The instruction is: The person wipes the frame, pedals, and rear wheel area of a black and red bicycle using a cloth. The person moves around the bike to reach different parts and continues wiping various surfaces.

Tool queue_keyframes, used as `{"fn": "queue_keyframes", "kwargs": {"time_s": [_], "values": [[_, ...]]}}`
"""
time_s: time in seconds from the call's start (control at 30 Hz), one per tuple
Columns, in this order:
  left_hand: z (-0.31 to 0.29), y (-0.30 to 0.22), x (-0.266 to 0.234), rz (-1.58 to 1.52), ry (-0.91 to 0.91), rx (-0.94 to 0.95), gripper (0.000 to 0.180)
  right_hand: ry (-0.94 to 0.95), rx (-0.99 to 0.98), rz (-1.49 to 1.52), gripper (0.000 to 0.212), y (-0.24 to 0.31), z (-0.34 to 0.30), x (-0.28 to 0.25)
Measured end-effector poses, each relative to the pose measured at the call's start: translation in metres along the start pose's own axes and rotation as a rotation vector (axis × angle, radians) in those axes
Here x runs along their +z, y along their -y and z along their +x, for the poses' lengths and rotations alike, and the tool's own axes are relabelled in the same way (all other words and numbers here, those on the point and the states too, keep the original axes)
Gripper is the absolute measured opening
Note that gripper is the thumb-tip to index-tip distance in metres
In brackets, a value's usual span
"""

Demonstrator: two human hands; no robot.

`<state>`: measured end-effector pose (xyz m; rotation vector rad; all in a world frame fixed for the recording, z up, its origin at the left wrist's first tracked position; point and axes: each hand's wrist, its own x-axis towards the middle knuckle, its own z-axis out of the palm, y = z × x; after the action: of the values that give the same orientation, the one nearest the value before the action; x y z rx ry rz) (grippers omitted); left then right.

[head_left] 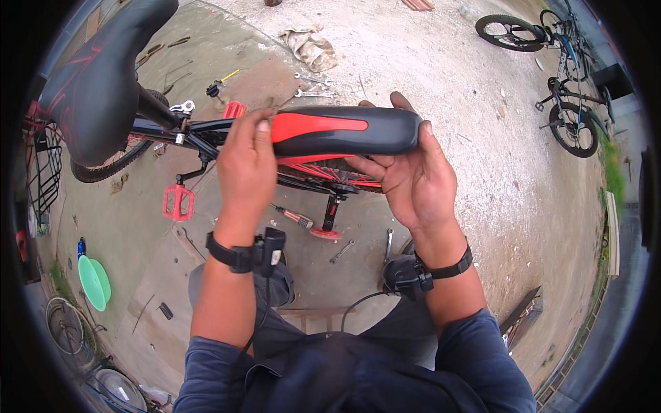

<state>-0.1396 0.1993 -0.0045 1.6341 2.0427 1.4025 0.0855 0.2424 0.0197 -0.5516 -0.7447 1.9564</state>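
Evidently both hands are full: the left hand (244,165) grips the left end of a black-and-red mudguard (389,131), while the right hand (421,182) cups its right end. It sits over the bicycle (204,143); below, a screwdriver (296,217) lies on the ground (361,282) near a red pedal (326,235).

Light-green basin (95,283), crumpled pale cloth (311,49), parked blue-and-black bicycle (559,88) beyond.

Open-air yard doubling as bicycle workshop. Concrete (124,234) gives way to pale grit (434,69), grass (615,168) at the edge; spanners (315,93) and a screwdriver (297,218) lie around a red-and-black bicycle (158,110), another bicycle (564,58) at right.
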Motion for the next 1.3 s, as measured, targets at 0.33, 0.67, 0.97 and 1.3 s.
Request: {"fn": "queue_keyframes", "kwargs": {"time_s": [0.33, 0.67, 0.97, 1.3], "values": [[0.000, -0.095, 0.061, -0.189, 0.074, 0.469, 0.020, -0.074, 0.001, 0.082, 0.057, -0.011, -0.002, 0.001], [-0.001, -0.086, 0.055, -0.116, 0.082, 0.398, 0.025, -0.005, -0.015, 0.167, 0.060, -0.011, -0.002, 0.001], [-0.026, -0.058, 0.034, -0.011, 0.089, 0.589, 0.035, -0.031, 0.059, 0.099, 0.074, -0.007, -0.001, -0.006], [-0.014, -0.100, 0.063, -0.176, 0.078, 0.685, 0.035, 0.040, -0.066, 0.129, 0.059, -0.015, -0.001, -0.008]]}}
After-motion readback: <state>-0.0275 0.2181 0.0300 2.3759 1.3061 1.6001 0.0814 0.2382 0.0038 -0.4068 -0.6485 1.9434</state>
